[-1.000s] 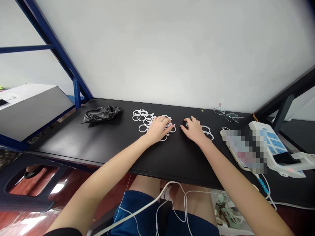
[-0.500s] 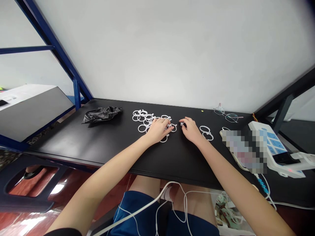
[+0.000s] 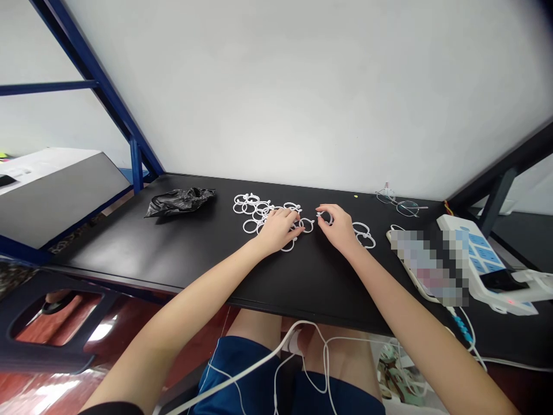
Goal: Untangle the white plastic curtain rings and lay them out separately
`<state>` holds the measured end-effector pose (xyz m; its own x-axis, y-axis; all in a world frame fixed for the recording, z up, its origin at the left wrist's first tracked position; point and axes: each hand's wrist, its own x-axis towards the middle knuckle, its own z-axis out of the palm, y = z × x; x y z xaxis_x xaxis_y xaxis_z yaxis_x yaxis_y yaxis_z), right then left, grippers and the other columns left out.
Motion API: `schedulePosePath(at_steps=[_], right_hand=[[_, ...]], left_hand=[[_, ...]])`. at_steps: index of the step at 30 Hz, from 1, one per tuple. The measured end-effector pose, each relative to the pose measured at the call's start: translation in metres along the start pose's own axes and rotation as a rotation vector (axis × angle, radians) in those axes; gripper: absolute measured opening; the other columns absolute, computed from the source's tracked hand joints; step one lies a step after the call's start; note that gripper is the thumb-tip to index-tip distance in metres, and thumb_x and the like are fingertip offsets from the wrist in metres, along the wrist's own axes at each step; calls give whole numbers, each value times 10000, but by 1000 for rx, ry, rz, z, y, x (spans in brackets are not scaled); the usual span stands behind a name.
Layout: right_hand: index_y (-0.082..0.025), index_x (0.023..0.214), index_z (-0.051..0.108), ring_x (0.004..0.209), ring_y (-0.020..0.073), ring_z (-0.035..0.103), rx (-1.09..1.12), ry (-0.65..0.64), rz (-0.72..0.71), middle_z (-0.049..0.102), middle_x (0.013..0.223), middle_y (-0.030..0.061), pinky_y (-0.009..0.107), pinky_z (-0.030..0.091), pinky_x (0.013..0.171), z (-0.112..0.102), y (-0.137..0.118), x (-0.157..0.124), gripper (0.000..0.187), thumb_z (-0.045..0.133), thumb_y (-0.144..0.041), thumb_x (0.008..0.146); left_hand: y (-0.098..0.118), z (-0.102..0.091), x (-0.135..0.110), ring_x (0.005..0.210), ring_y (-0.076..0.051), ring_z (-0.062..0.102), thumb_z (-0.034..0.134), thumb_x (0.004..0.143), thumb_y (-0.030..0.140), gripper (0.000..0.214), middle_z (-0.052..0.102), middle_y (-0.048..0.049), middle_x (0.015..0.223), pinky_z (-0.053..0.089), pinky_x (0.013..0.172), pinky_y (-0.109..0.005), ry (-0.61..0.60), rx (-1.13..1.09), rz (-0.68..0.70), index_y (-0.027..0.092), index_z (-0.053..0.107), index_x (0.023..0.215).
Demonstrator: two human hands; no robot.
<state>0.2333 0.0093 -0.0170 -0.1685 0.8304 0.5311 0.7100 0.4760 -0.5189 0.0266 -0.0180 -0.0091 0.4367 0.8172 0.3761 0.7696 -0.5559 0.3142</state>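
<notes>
Several white plastic rings (image 3: 250,208) lie in a loose heap on the black table (image 3: 181,253). My left hand (image 3: 279,229) rests on the right part of that heap, fingers curled over a ring at its fingertips. Just right of it, my right hand (image 3: 339,226) is raised slightly and pinches a small white ring (image 3: 323,216) between thumb and forefinger. A small group of linked white rings (image 3: 363,233) lies on the table beside my right wrist.
A crumpled black bag (image 3: 180,200) lies at the back left. Eyeglasses (image 3: 400,200) sit near the wall. A phone (image 3: 425,262) and a white and blue power strip (image 3: 484,259) occupy the right side. White cables hang below the table edge.
My right hand moved left from the linked rings and lifted, now pinching a single ring. My left hand stayed on the heap, shifting its fingers only slightly.
</notes>
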Motion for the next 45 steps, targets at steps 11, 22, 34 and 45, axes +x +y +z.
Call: schedulePosePath(at_steps=[11, 22, 34, 45], right_hand=[[-215, 872, 711, 849, 233, 662, 44, 51, 53, 737, 903, 54, 394, 512, 829, -4, -10, 0, 197, 526, -231, 804], [-208, 905, 749, 660, 174, 607, 193, 197, 183, 735, 883, 60, 339, 504, 668, -10, -13, 2, 190, 620, -303, 802], [-168, 783, 703, 655, 155, 637, 680, 336, 444, 748, 863, 82, 248, 475, 504, -14, -6, 11, 214, 761, -331, 657], [-162, 807, 664, 537, 118, 585, 674, 614, 439, 703, 778, 45, 224, 449, 429, -23, 8, 18, 177, 718, -284, 690]], left_hand=[[1, 0, 0, 974, -218, 571, 549, 930, 381, 186, 632, -32, 962, 391, 907, -373, 14, -9, 10, 204, 556, 984], [1, -1, 0, 959, -216, 574, 551, 931, 371, 171, 632, -34, 947, 388, 901, -365, 26, -12, 27, 204, 553, 970], [2, 1, 1, 948, -220, 564, 542, 934, 369, 167, 633, -35, 945, 383, 901, -375, 29, -15, 43, 202, 550, 938], [4, -1, 1, 933, -212, 569, 517, 943, 351, 155, 627, -32, 909, 395, 903, -377, 37, -25, 27, 202, 560, 932]])
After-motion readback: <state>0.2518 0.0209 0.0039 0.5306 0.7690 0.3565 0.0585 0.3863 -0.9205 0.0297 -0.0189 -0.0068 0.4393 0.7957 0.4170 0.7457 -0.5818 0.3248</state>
